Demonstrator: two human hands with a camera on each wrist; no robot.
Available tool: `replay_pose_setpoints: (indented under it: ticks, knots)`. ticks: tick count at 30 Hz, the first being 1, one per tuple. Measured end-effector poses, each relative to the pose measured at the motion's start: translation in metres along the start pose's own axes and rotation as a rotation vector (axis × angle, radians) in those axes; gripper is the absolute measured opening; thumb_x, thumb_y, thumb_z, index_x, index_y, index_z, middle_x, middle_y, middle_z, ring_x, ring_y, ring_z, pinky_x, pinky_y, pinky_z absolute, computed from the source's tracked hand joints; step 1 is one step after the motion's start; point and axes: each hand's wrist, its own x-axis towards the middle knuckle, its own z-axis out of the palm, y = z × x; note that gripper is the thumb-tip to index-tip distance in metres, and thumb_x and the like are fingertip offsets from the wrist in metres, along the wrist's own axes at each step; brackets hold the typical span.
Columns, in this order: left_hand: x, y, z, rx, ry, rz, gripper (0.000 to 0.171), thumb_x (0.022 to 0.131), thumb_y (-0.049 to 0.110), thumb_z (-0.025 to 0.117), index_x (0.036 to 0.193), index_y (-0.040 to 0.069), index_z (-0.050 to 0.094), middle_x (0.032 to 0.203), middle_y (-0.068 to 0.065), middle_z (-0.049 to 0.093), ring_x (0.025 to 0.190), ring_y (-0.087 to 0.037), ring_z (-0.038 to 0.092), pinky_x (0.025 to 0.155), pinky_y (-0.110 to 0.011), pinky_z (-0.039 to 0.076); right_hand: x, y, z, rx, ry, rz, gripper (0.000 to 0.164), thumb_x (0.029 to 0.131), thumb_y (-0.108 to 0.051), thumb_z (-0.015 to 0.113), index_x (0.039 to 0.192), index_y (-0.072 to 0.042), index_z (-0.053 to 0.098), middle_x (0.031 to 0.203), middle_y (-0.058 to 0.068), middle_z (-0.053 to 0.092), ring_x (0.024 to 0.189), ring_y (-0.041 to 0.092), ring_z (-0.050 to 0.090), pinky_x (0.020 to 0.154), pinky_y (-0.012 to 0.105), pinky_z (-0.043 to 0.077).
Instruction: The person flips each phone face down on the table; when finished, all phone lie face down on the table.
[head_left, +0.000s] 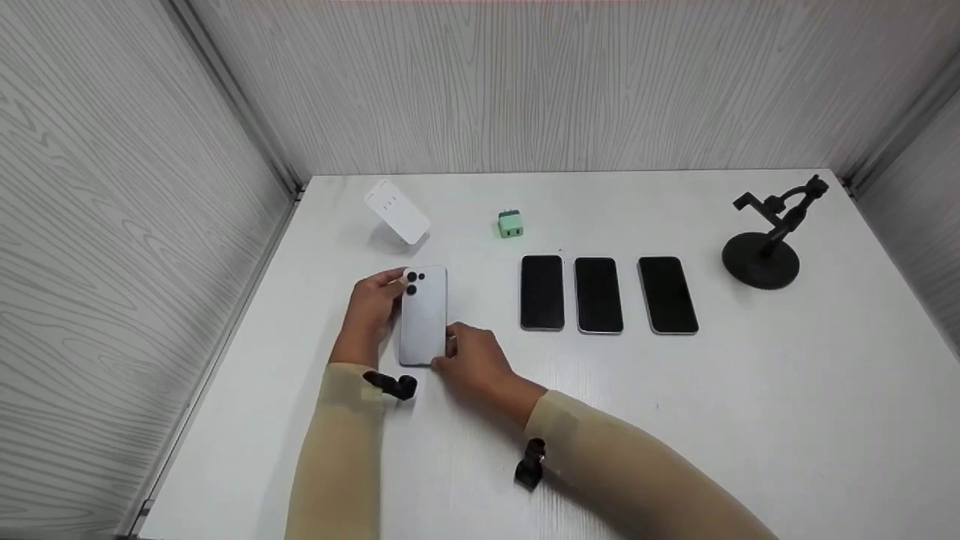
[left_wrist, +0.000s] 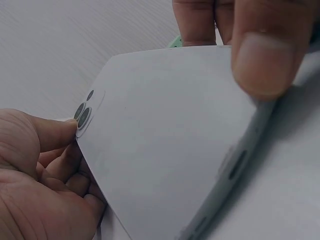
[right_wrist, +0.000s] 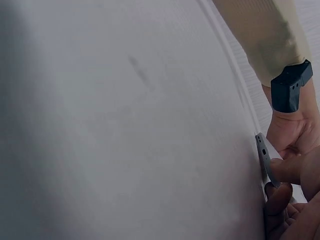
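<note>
A white smartphone [head_left: 424,322] is held back side up at the left of the table, its dark camera lenses [left_wrist: 84,118] at the upper left corner. My left hand [head_left: 369,306] grips its left edge near those lenses, thumb on the back beside them. At the lower right corner my right hand [head_left: 476,360] pinches the phone, with the thumb on top. The bottom edge with its port [right_wrist: 264,151] shows in the right wrist view. The phone's screen side is hidden. Whether it touches the table I cannot tell.
Three black-screened phones [head_left: 541,292] lie in a row right of the hands. Behind stand a tilted white phone stand [head_left: 397,212] and a green plug adapter [head_left: 511,223]. A black round-based stand [head_left: 761,261] is at the right. Grey walls [head_left: 525,90] border the table.
</note>
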Motion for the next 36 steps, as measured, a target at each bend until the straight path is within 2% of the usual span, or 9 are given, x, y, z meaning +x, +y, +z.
replay_pose_setpoints:
  ticks: [3, 7, 10, 15, 20, 24, 30, 36]
  knots:
    - [0.001, -0.002, 0.000, 0.051, -0.009, 0.021, 0.040, 0.112, 0.012, 0.060, 0.151, 0.004, 0.065, 0.150, -0.017, 0.066, 0.129, -0.020, 0.064, 0.112, -0.033, 0.051, -0.001, 0.001, 0.000, -0.005, 0.004, -0.004, 0.031, 0.094, -0.016, 0.085, 0.119, -0.005, 0.071, 0.094, 0.001, 0.074, 0.085, 0.011, 0.059, 0.079, 0.031, 0.052]
    - [0.004, -0.005, 0.001, 0.199, -0.030, 0.074, 0.040, 0.112, 0.017, 0.059, 0.150, 0.008, 0.066, 0.145, -0.016, 0.068, 0.122, -0.020, 0.064, 0.106, -0.034, 0.051, 0.000, 0.006, 0.001, -0.037, 0.011, -0.030, 0.020, 0.094, -0.017, 0.085, 0.103, -0.008, 0.069, 0.085, -0.004, 0.067, 0.079, 0.011, 0.056, 0.073, 0.029, 0.047]
    - [0.003, -0.007, -0.001, 0.317, -0.050, 0.122, 0.041, 0.113, 0.019, 0.057, 0.153, 0.012, 0.065, 0.143, -0.016, 0.068, 0.122, -0.023, 0.064, 0.106, -0.037, 0.051, 0.000, 0.009, 0.003, -0.059, 0.011, -0.054, 0.022, 0.092, -0.019, 0.085, 0.092, -0.011, 0.065, 0.078, -0.006, 0.062, 0.074, 0.011, 0.053, 0.068, 0.028, 0.043]
    - [0.000, -0.010, -0.006, 0.455, -0.061, 0.184, 0.042, 0.114, 0.017, 0.055, 0.155, 0.012, 0.062, 0.149, -0.016, 0.065, 0.135, -0.028, 0.061, 0.114, -0.042, 0.052, -0.002, 0.007, 0.003, -0.086, -0.005, -0.067, 0.027, 0.088, -0.019, 0.089, 0.091, -0.013, 0.064, 0.077, -0.006, 0.063, 0.072, 0.011, 0.053, 0.066, 0.028, 0.043]
    - [-0.001, -0.012, -0.010, 0.575, -0.058, 0.218, 0.042, 0.115, 0.018, 0.053, 0.156, 0.011, 0.061, 0.157, -0.015, 0.061, 0.150, -0.030, 0.053, 0.124, -0.045, 0.045, -0.002, 0.004, 0.003, -0.140, 0.003, -0.089, 0.029, 0.088, -0.021, 0.092, 0.096, -0.011, 0.066, 0.083, -0.002, 0.067, 0.076, 0.012, 0.055, 0.070, 0.029, 0.046]
    - [-0.002, -0.010, -0.011, 0.620, -0.085, 0.220, 0.044, 0.115, 0.019, 0.050, 0.157, 0.011, 0.060, 0.158, -0.016, 0.060, 0.152, -0.031, 0.052, 0.125, -0.048, 0.044, -0.002, 0.004, 0.003, -0.179, 0.011, -0.101, 0.030, 0.088, -0.024, 0.093, 0.097, -0.009, 0.068, 0.088, 0.000, 0.066, 0.080, 0.013, 0.054, 0.073, 0.032, 0.049]
    - [-0.002, -0.009, -0.012, 0.633, -0.129, 0.242, 0.045, 0.113, 0.020, 0.054, 0.157, 0.010, 0.060, 0.150, -0.017, 0.065, 0.142, -0.032, 0.058, 0.120, -0.050, 0.047, -0.002, 0.003, 0.003, -0.208, 0.005, -0.097, 0.032, 0.089, -0.026, 0.092, 0.097, -0.009, 0.067, 0.089, 0.001, 0.064, 0.082, 0.013, 0.053, 0.074, 0.032, 0.050]
    - [0.000, -0.011, -0.012, 0.683, -0.129, 0.262, 0.048, 0.111, 0.025, 0.059, 0.156, 0.010, 0.060, 0.144, -0.018, 0.063, 0.131, -0.032, 0.058, 0.114, -0.049, 0.049, -0.001, 0.003, 0.002, -0.231, -0.007, -0.084, 0.032, 0.089, -0.029, 0.092, 0.100, -0.008, 0.070, 0.091, 0.001, 0.063, 0.083, 0.014, 0.053, 0.074, 0.032, 0.050]
